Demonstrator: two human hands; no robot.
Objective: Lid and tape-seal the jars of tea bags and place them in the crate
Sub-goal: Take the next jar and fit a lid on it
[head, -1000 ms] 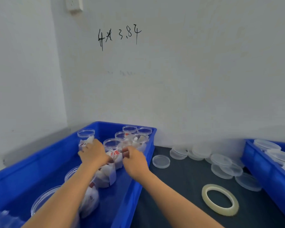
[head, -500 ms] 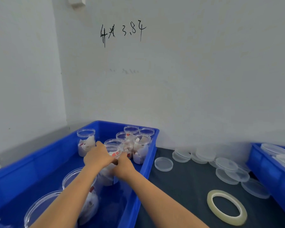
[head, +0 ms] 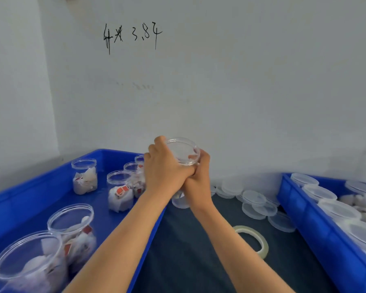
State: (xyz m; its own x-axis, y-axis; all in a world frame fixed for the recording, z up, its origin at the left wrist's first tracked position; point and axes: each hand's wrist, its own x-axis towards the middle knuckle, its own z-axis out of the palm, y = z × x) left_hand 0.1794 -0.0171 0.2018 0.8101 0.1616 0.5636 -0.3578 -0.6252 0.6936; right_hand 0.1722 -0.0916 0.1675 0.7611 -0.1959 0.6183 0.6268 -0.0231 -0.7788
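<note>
A clear plastic jar (head: 183,154) with a lid on top is held up in the air between both hands, above the right wall of the left blue crate (head: 36,191). My left hand (head: 164,168) wraps round its left side. My right hand (head: 198,174) grips it from the right and below, so most of the jar's body is hidden. Several open jars of tea bags (head: 119,193) stand in the left crate. A roll of clear tape (head: 253,240) lies flat on the dark table.
Loose clear lids (head: 254,200) are scattered along the wall at the back of the dark table (head: 199,261). A second blue crate (head: 317,231) at the right holds lidded jars (head: 338,210). White walls close the corner behind.
Both hands have lifted a jar out of the left crate and moved it up and to the right. The camera has tilted with them.
</note>
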